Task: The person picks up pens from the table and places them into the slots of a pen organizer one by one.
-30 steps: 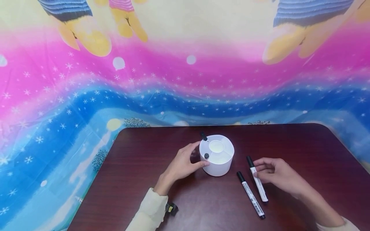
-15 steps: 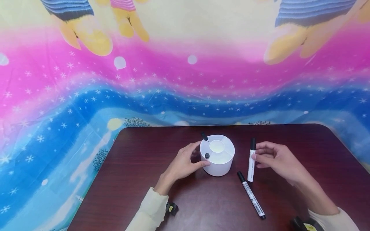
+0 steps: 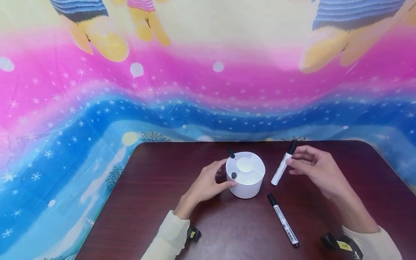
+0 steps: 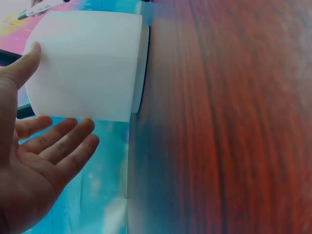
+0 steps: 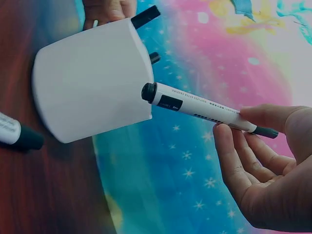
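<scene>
A white round pen holder [image 3: 247,190] with divided compartments stands on the table; two black-capped pens [image 3: 231,153] poke out of its left side. My left hand [image 3: 205,182] rests against that side, thumb on the front wall [image 4: 85,68], the other fingers [image 4: 73,146] nearly straight behind the rim. To the right of the holder, my right hand [image 3: 315,166] pinches a white marker [image 3: 281,169] near its black cap, between thumb and fingertips. The marker tilts in the air, its lower end toward the holder. A second white marker [image 3: 284,222] with black ends lies on the table in front.
The dark red wooden table [image 3: 146,173] reaches back to a colourful printed cloth [image 3: 208,86]. Black wrist devices [image 3: 339,245] sit at both cream sleeves [image 3: 169,234].
My right hand has lifted the marker off the table, up and away from me, and turned it so its lower end swings left toward the holder. My left hand stays at the holder.
</scene>
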`<state>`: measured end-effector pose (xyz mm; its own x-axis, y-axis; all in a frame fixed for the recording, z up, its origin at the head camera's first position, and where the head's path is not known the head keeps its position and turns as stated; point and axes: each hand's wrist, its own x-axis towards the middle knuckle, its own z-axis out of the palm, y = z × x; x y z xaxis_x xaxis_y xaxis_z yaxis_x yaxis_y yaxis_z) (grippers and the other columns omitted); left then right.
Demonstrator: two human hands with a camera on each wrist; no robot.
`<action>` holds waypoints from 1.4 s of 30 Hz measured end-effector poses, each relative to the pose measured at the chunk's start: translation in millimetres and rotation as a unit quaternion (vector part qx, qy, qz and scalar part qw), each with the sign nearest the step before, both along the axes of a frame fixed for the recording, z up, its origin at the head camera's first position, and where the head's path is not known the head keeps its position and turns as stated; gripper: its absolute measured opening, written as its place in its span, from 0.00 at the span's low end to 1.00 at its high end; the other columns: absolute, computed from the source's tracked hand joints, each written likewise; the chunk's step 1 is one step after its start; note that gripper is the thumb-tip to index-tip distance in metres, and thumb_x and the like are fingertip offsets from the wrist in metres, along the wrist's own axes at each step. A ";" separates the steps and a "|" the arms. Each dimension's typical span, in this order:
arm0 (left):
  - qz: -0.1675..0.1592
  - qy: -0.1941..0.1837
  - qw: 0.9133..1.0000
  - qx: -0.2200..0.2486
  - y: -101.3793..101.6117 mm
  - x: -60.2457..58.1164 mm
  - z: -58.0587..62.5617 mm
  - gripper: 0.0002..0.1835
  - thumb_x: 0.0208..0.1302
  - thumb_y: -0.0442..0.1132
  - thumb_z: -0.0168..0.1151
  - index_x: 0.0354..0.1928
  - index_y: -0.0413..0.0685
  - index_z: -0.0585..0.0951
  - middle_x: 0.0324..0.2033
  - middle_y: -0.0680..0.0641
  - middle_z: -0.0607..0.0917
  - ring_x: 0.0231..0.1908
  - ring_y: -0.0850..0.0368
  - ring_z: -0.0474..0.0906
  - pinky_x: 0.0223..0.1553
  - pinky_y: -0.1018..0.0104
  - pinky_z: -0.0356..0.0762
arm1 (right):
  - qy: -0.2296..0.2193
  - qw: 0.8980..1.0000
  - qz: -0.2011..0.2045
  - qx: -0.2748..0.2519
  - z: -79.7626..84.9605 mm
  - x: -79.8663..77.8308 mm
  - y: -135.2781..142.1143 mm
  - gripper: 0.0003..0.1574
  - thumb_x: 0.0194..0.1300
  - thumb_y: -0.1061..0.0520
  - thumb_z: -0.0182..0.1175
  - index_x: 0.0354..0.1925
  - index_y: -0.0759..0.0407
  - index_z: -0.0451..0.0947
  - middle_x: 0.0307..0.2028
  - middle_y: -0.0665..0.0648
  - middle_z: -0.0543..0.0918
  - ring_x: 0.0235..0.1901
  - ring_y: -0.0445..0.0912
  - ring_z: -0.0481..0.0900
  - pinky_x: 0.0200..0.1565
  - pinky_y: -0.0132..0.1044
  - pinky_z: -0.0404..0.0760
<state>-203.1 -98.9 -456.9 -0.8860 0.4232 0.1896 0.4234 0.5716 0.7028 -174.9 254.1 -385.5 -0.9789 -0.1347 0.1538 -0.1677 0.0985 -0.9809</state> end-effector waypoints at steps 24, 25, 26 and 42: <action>0.004 -0.003 1.000 -0.001 -0.5 1.0 -1.3 0.47 0.63 0.63 0.77 0.80 0.62 0.69 0.67 0.52 0.82 0.58 0.56 0.86 0.62 0.55 0.85 | 0.036 0.996 -0.021 -0.074 5.9 -13.6 -22.9 0.14 0.69 0.69 0.70 0.51 0.61 0.83 0.41 0.49 0.90 0.40 0.40 0.93 0.43 0.34 0.92; 0.004 -0.001 1.000 0.000 -0.7 0.9 -1.6 0.46 0.63 0.63 0.77 0.80 0.62 0.69 0.67 0.52 0.83 0.58 0.56 0.86 0.62 0.55 0.85 | 0.033 0.997 -0.023 -0.066 5.0 -13.7 -23.8 0.14 0.69 0.68 0.70 0.52 0.61 0.82 0.42 0.49 0.90 0.40 0.40 0.93 0.43 0.34 0.92; 0.004 0.002 1.000 0.000 -0.8 0.8 -1.8 0.46 0.63 0.63 0.77 0.80 0.62 0.70 0.67 0.52 0.83 0.58 0.56 0.86 0.62 0.55 0.85 | 0.031 0.998 -0.025 -0.056 4.2 -13.7 -24.7 0.14 0.70 0.67 0.70 0.52 0.62 0.81 0.42 0.49 0.90 0.40 0.40 0.93 0.44 0.33 0.91; 0.003 0.003 1.000 0.004 0.7 0.3 -1.9 0.46 0.63 0.62 0.77 0.80 0.61 0.70 0.66 0.52 0.83 0.57 0.56 0.86 0.62 0.55 0.85 | 0.034 0.999 -0.028 -0.008 -7.7 -17.4 -38.1 0.17 0.72 0.65 0.70 0.56 0.67 0.78 0.42 0.47 0.89 0.41 0.39 0.92 0.45 0.33 0.91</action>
<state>-202.8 -98.2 -458.8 -0.8877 0.4157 0.1981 0.4238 0.5694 0.7044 -192.3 216.0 -393.2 -0.9721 -0.0763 0.2219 -0.2286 0.0943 -0.9689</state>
